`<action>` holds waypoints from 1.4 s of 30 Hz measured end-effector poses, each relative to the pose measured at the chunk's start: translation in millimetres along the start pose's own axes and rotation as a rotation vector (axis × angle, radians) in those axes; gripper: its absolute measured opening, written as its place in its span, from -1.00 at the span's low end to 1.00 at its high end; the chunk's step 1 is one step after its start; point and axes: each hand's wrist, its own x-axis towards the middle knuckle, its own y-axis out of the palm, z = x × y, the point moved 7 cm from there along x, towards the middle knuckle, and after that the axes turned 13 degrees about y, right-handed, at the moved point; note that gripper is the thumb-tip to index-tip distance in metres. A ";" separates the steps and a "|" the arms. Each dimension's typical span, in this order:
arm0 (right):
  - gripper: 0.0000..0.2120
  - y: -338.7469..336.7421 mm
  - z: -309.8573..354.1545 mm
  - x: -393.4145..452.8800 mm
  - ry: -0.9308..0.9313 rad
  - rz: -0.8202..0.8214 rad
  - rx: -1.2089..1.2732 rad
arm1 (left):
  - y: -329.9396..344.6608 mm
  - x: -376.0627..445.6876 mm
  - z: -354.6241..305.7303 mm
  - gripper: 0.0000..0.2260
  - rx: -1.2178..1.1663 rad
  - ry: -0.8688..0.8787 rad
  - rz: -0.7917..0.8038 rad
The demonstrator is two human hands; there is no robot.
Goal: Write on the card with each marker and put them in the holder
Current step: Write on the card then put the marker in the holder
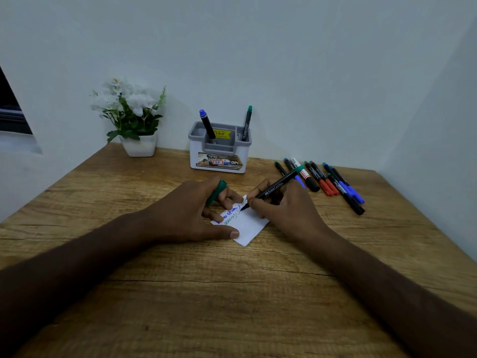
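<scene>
Right fingers (260, 202) pinch a slim black marker (271, 190); left fingers (219, 200) clasp its green cap (216, 193) on the card (247, 223).

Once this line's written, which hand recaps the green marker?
Left, probably. The left hand already pinches the green cap while resting on the card. The right hand has its grip on the marker, tip on the card, so it only needs to offer the tip.

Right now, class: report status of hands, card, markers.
Right hand writing with green marker; left hand pins card, holds cap. Two in holder. Nothing obstructing.
</scene>
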 end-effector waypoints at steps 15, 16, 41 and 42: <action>-0.93 -2.4 -5.2 3.1 0.016 -0.016 0.013 | -0.7 -0.3 -6.7 -0.52 -0.018 0.043 -0.001; -0.93 -2.3 -5.3 3.4 0.014 -0.021 0.007 | -0.9 -0.3 -6.9 -0.51 -0.016 0.044 -0.001; -0.93 -7.1 -11.1 8.0 0.017 -0.092 0.022 | 1.0 1.0 -4.8 -0.57 -0.054 0.045 0.011; -0.93 -8.0 -11.7 8.1 0.021 -0.097 0.036 | 0.9 1.2 -4.3 -0.54 -0.053 0.048 0.011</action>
